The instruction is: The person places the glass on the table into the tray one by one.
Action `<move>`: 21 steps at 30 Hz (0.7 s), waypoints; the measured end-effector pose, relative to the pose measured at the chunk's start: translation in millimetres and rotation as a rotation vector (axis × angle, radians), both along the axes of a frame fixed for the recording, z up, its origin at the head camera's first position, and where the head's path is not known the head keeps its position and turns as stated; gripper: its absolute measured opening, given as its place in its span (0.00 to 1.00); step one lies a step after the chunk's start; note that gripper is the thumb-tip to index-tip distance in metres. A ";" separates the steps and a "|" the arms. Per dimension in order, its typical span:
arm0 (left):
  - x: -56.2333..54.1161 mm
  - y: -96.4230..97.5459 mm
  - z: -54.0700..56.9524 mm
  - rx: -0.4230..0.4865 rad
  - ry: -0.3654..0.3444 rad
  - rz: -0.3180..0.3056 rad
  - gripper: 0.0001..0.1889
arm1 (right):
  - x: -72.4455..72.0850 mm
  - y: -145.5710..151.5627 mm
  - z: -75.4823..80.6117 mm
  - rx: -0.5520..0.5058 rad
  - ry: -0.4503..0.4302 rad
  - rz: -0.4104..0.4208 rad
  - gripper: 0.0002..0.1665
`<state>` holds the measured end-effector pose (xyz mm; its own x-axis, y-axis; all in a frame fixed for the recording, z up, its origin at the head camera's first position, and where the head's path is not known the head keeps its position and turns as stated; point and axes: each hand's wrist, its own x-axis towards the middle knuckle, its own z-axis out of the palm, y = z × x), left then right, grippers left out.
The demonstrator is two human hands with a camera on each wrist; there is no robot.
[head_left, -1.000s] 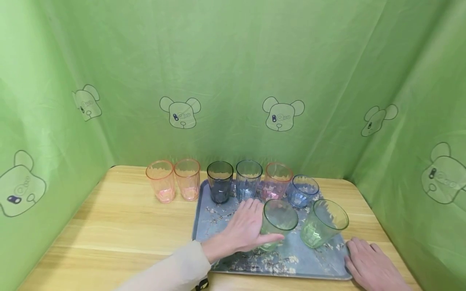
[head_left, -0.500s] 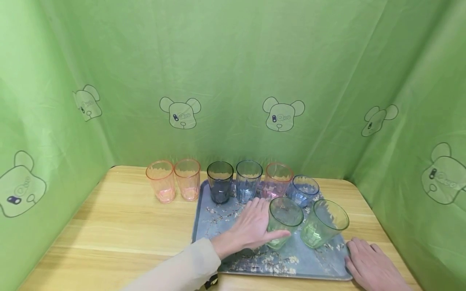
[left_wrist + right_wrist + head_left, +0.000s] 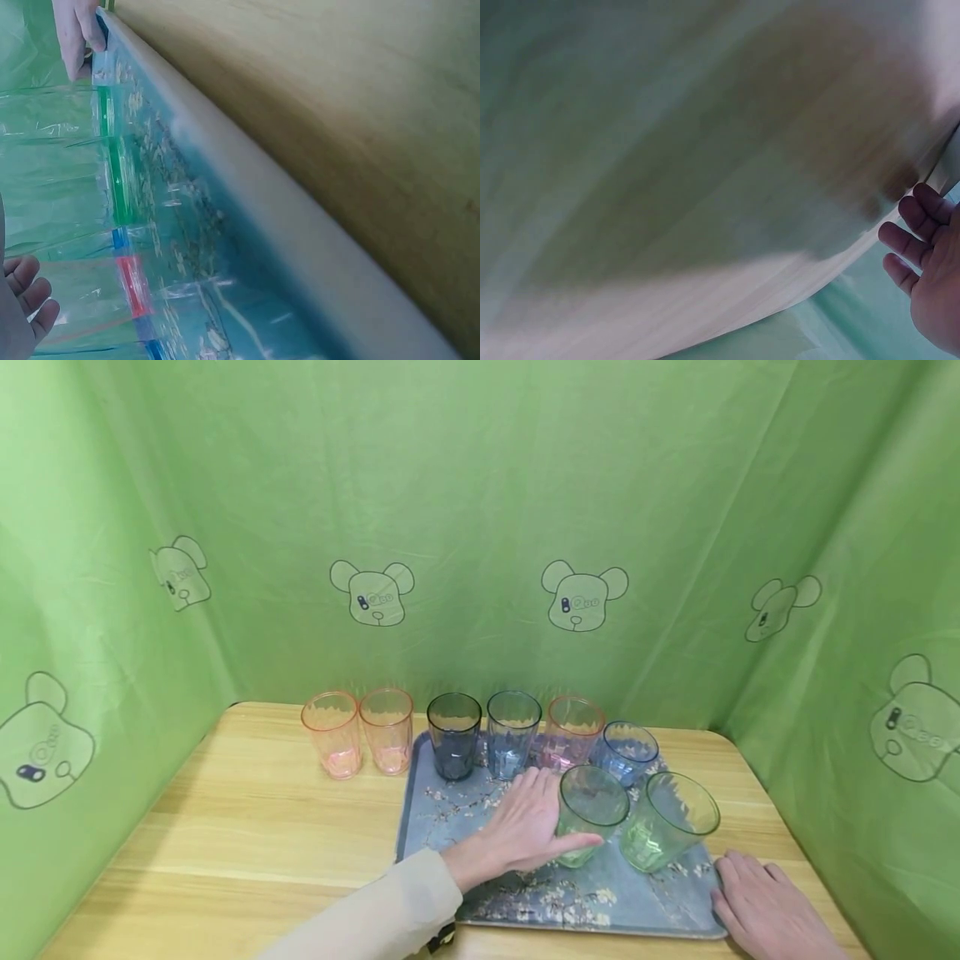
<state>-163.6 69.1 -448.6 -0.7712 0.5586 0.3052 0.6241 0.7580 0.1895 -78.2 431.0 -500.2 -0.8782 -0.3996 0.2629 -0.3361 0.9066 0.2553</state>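
Note:
My left hand [image 3: 525,818] lies against the left side of a clear green drinking glass [image 3: 594,806]. Its fingers stretch forward and its thumb reaches across the front of the glass. The left wrist view shows these fingers [image 3: 34,292] loosely bent. A second green glass [image 3: 667,822] stands close on the right, tilted in the head view. Both are on a blue tray [image 3: 438,827] with a blossom pattern. My right hand [image 3: 768,906] rests on the table at the tray's front right corner, fingers relaxed, thumb at the tray edge.
Along the tray's back stand a dark glass [image 3: 454,743], a blue glass [image 3: 513,739], a pink glass [image 3: 572,735] and a shorter blue glass [image 3: 626,756]. Left of the tray, two pink-orange glasses [image 3: 341,752] stand on the wooden table [image 3: 247,827]. Green curtains [image 3: 465,527] enclose the table.
My left hand and the green glass beside it have shifted right, nearer the second green glass. The right hand and the other glasses stay in place.

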 end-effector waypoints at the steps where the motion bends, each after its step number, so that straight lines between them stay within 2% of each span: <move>1: -0.1 0.7 -0.4 -0.007 0.005 0.001 0.51 | -0.3 0.0 -0.1 0.000 0.001 0.002 0.14; 6: -1.0 2.7 -0.7 -0.028 0.031 0.004 0.52 | -1.6 -0.2 -1.1 -0.001 -0.003 0.003 0.14; 13: -3.3 5.1 0.1 -0.030 0.027 -0.002 0.53 | -0.6 -0.2 -0.9 -0.002 -0.011 -0.004 0.14; 17: -4.2 5.9 0.5 -0.030 0.007 -0.005 0.54 | -0.7 0.1 -1.2 -0.003 -0.003 0.004 0.14; 21: -4.8 6.0 0.3 -0.021 -0.056 0.001 0.57 | -1.3 0.0 -0.8 -0.004 -0.003 0.003 0.14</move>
<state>-168.4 75.1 -448.3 -0.7873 0.5636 0.2501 0.6122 0.7628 0.2081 -79.5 430.9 -501.0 -0.8775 -0.4016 0.2623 -0.3399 0.9064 0.2507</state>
